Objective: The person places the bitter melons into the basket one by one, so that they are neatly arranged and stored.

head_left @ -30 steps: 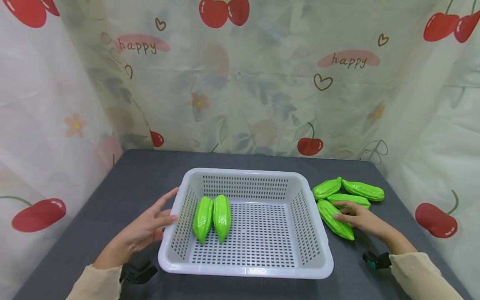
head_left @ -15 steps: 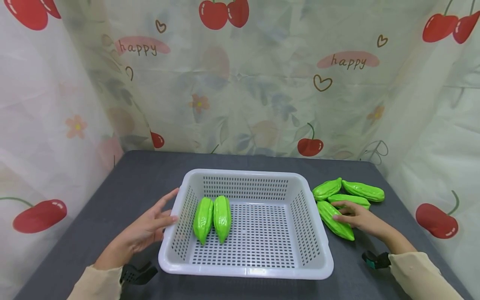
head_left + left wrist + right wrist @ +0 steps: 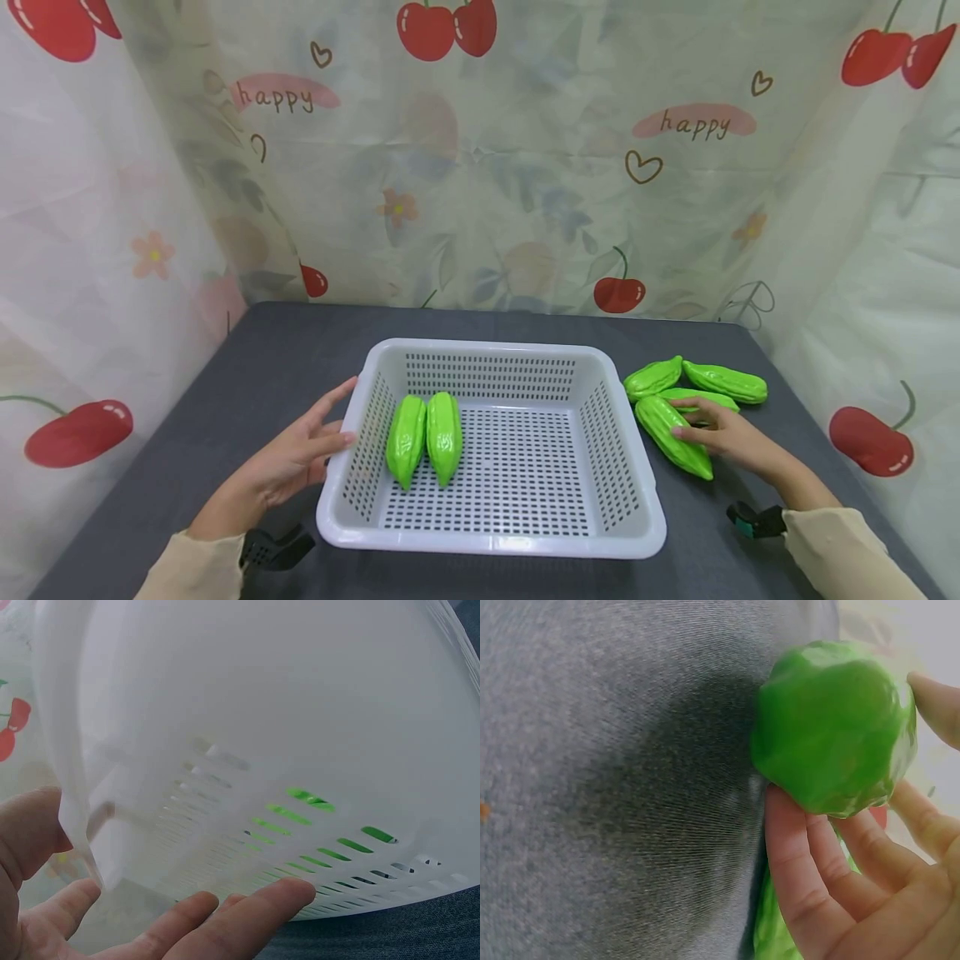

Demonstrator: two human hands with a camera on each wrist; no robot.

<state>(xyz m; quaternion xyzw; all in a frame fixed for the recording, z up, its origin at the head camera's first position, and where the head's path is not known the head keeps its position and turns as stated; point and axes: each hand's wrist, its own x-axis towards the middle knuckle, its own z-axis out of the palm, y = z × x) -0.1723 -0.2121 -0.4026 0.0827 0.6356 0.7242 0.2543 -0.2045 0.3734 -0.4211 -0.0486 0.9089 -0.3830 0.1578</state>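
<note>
In the head view, two green ridged vegetables lie side by side in the left half of a white perforated basket. My left hand touches the basket's left rim, its fingers extended; the left wrist view shows the thumb and fingers by the basket wall. Right of the basket, my right hand grips the nearest green vegetable of a small group. The right wrist view shows that vegetable end-on, between the thumb and the fingers.
Three more green vegetables lie behind and beside the gripped one, right of the basket. A dark cloth covers the table. Printed curtains hang behind and at both sides.
The vegetable in my right hand has shifted slightly to the right and turned a little, with the hand moving along. My left hand and the basket have stayed where they were.
</note>
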